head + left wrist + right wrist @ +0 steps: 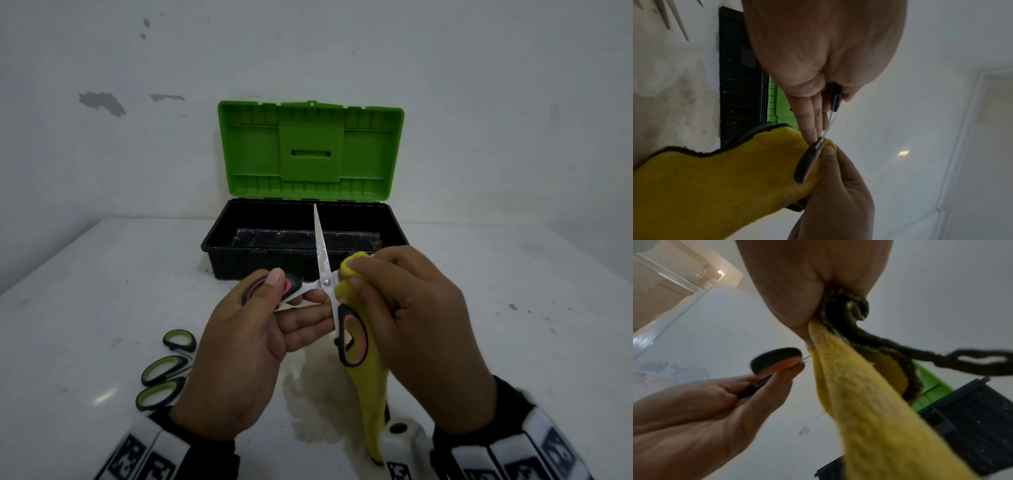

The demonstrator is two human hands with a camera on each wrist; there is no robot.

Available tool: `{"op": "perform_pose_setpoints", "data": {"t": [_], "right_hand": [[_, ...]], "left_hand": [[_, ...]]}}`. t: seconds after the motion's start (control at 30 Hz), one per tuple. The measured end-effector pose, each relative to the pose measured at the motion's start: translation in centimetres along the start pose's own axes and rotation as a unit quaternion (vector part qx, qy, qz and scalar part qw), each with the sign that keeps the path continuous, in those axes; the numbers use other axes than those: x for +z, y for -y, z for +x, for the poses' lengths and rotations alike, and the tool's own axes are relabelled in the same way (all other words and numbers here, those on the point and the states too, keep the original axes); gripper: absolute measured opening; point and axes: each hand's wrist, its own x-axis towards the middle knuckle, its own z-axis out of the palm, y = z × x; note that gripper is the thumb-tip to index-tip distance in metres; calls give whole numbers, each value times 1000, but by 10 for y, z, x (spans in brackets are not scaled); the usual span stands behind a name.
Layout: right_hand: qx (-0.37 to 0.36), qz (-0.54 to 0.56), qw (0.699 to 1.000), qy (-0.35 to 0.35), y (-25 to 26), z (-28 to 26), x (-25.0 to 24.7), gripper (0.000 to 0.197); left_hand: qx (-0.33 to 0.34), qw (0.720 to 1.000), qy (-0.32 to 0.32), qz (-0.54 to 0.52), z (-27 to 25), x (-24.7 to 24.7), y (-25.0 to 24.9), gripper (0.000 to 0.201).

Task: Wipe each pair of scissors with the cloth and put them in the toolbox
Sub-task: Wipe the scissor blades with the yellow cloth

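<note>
My left hand (274, 301) pinches one black-and-pink handle of a spread pair of scissors (322, 253), held above the table in front of the toolbox. One blade points up and away over the box; the other blade is wrapped in the yellow cloth (370, 377), which my right hand (387, 294) grips. The second handle hangs down against the cloth. From the left wrist the scissors (807, 164) lie on the cloth (715, 186). From the right wrist the cloth (869, 402) hangs from my fingers, beside the pink handle (777, 361). The toolbox (263, 253) stands open, black base, green lid upright.
Green-handled scissors (161, 370) lie on the white table (102, 274) at the near left; three handle loops show and my left hand hides their blades. A white wall stands right behind the toolbox. A pale stain marks the table under my hands.
</note>
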Motion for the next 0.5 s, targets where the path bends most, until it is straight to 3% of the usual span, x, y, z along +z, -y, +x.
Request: {"op": "perform_pose_setpoints", "data": {"t": [0.1, 0.27, 0.5], "right_hand": [[-17, 11, 1000, 17, -1, -1, 1, 16], [24, -10, 999, -30, -14, 2, 0, 18], [16, -3, 1000, 3, -10, -1, 3, 17]], "left_hand": [[-1, 1000, 0, 3, 1, -3, 0, 35], [0, 1000, -2, 15, 2, -5, 3, 36], [13, 998, 3, 56, 2, -7, 3, 34]]}}
